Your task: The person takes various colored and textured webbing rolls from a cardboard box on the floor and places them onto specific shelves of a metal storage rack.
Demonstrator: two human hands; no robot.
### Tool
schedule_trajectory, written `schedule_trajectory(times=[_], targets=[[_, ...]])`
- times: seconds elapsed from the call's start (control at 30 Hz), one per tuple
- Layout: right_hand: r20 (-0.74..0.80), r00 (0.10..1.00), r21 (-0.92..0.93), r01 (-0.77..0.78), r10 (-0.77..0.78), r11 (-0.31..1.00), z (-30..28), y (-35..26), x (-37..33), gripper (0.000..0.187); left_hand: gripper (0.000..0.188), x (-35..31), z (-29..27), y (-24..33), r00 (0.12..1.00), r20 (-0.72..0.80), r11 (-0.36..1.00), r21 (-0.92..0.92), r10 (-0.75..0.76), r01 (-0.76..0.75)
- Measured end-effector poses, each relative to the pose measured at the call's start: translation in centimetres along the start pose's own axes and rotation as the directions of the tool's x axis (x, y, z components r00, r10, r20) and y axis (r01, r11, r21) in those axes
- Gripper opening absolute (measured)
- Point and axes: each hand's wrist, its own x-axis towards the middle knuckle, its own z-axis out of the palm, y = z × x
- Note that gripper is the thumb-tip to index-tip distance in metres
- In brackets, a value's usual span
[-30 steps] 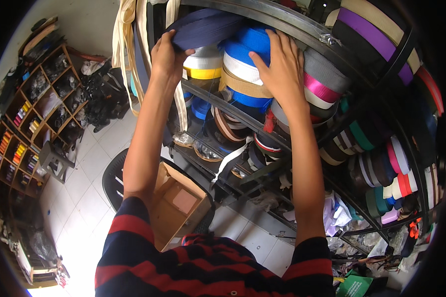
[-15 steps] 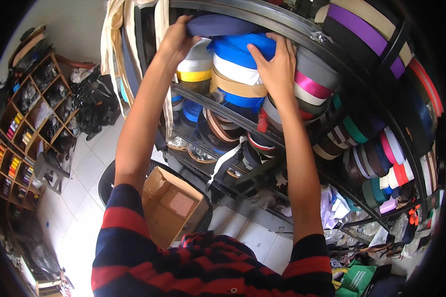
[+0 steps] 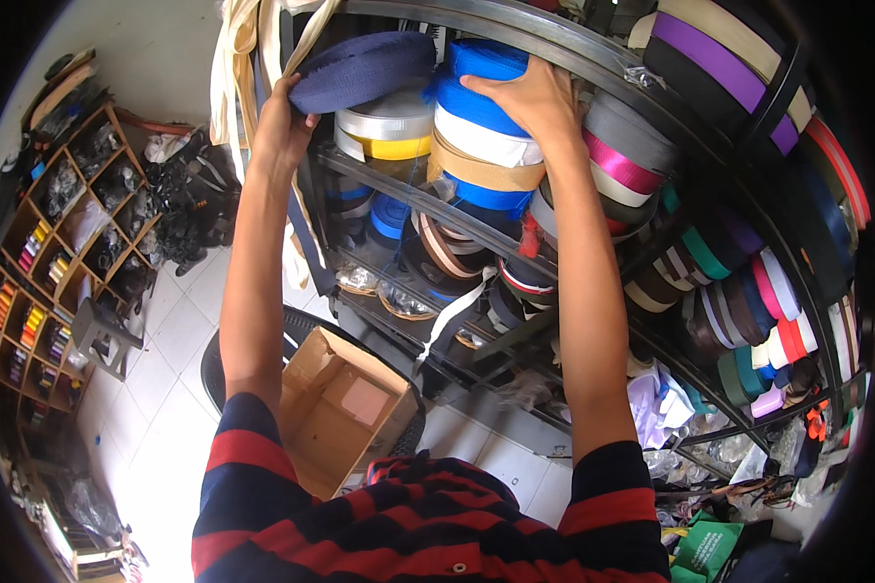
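My left hand point(image 3: 284, 124) grips the left edge of a navy roll of webbing point(image 3: 365, 73), which is tilted above a grey-white roll point(image 3: 387, 119) and a yellow one point(image 3: 399, 147). To its right stands a stack topped by a bright blue roll point(image 3: 476, 105), with a white roll point(image 3: 484, 137), a tan roll point(image 3: 486, 169) and another blue roll beneath. My right hand point(image 3: 542, 97) lies against the right side of the top blue roll, thumb spread over its front and the other fingers partly hidden behind it.
Below the metal shelf rail point(image 3: 437, 204) are more webbing rolls. Grey and magenta rolls point(image 3: 624, 160) stand to the right. Cream straps point(image 3: 233, 87) hang at the left upright. An open cardboard box point(image 3: 345, 408) sits below, near a wooden pigeonhole rack point(image 3: 68, 223) of thread spools.
The navy roll has come left and toward me in my left hand, uncovering more of the blue roll's top. My right hand stays at the blue stack.
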Motion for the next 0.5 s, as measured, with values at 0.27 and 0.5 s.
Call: schedule_trajectory(times=[0.27,0.5], targets=[[0.006,1.000,0.088,-0.019,0.018,0.996,-0.5,-0.5,0.4,0.075,0.017,-1.4,0.6,0.5,1.000,-0.023,0.999,0.044,-0.015,0.016],[-0.109,0.994,0.025,0.009,-0.006,1.000,0.9,0.4,1.1,0.075,0.017,-0.8,1.1,-0.3,0.999,-0.022,0.999,0.029,-0.032,0.033]])
